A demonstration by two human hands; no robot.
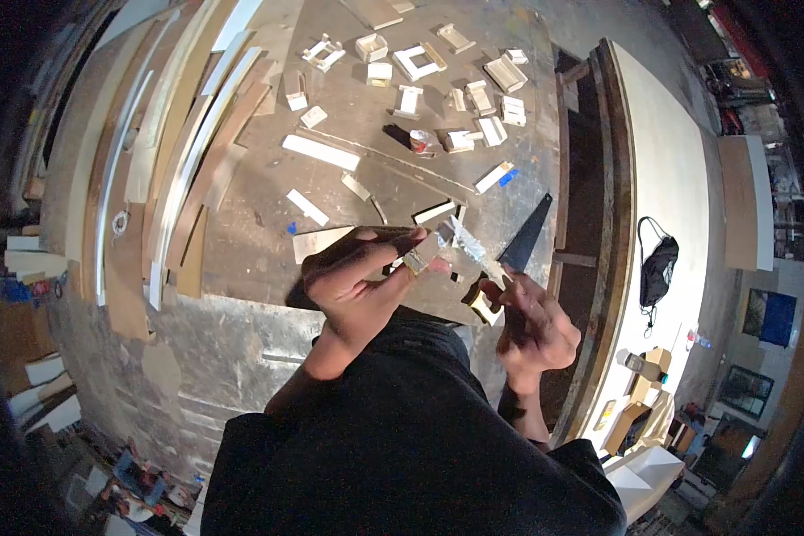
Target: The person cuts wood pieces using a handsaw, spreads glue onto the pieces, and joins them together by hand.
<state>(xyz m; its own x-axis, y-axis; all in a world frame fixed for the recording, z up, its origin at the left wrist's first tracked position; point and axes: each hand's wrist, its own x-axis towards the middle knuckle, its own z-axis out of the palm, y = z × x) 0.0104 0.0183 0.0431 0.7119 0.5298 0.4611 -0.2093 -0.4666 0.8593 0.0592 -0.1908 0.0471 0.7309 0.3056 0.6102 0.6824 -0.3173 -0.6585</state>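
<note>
My left hand (357,279) is closed on a small wooden piece (413,261), pinched between the thumb and fingers. Closed too, my right hand (538,329) grips a narrow whitish stick-like thing (470,243) that looks smeared and points up and left. Its exact kind is unclear. Just beyond the right fingers lies a dark saw blade (529,230); no handle shows. A small wooden frame (482,304) sits beside that hand. Near the left hand are a flat light board (322,243), partly covered by it, and a short wooden strip (434,212).
Several small wooden assemblies (418,62) stand across the far worktable (268,170), near a small can (419,140). Long boards (165,170) are stacked at left. A pale panel (665,170) at right bears a black drawstring pouch (657,271) and an open cardboard box (630,427).
</note>
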